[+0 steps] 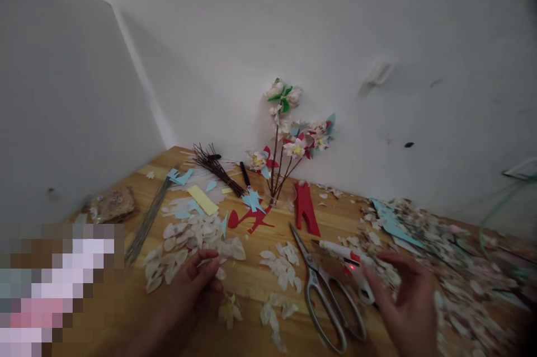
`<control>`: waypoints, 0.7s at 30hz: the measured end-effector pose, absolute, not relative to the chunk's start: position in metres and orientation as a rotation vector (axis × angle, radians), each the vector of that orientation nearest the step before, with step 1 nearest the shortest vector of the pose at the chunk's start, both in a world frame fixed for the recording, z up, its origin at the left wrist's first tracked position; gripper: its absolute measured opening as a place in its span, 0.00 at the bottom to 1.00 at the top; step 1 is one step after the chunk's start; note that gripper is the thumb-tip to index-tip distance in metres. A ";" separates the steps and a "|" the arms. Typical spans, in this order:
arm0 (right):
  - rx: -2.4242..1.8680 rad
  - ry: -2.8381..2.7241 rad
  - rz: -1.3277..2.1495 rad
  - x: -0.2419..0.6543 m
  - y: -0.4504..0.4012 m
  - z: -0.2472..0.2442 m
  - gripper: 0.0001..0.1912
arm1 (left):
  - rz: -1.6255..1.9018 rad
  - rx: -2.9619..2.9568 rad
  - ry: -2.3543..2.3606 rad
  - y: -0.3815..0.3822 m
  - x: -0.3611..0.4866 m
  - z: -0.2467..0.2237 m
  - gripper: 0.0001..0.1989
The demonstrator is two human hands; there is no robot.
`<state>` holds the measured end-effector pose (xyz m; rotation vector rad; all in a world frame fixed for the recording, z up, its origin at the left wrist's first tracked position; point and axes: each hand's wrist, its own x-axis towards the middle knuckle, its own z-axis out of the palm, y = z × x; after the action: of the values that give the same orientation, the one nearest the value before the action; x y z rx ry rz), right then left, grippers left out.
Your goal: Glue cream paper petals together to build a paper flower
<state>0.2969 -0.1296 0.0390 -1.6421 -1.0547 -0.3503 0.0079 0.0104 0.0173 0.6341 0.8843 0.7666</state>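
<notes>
Petals (184,250), pale and shell-like, are heaped on the wooden table (247,278) at the lower left of centre, and the left hand (197,284) is laid at the heap's lower edge with its fingers curled; a petal seems to be pinched at the fingertips, though this cannot be told for certain. At the lower right, the right hand (405,301) is held with fingers loosely spread and curved over a white glue gun (348,259), on which a small red light glows; whether the gun is touched cannot be told. Silver scissors (325,290) are seen lying shut between the two hands, just left of the glue gun. More petals are scattered in small clusters around the scissors. At the upper centre, against the white wall, a bunch of handmade flowers (293,133) on dark stems stands upright. Red paper cut-outs (306,208) lie below it, and a bundle of dark wires (213,169) lies to its left.
</notes>
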 end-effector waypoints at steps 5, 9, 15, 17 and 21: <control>-1.690 -1.451 0.019 0.222 -0.106 0.023 0.04 | 0.809 0.635 0.872 0.012 0.008 0.020 0.22; -1.605 -1.748 0.256 0.184 -0.097 0.018 0.12 | 0.833 0.612 0.878 0.012 0.008 0.021 0.22; -1.703 -1.725 0.603 0.160 -0.089 0.022 0.27 | 0.811 0.628 0.868 0.011 0.007 0.018 0.20; -1.700 -1.720 0.609 0.153 -0.087 0.021 0.28 | 0.823 0.617 0.867 0.011 0.006 0.018 0.20; -1.706 -1.746 0.607 0.146 -0.085 0.015 0.29 | 0.837 0.627 0.855 0.014 0.005 0.019 0.21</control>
<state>0.1459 -0.0846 0.0154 -1.7056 -1.7460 0.6072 0.0048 0.0137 0.0189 0.6275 0.8547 0.8372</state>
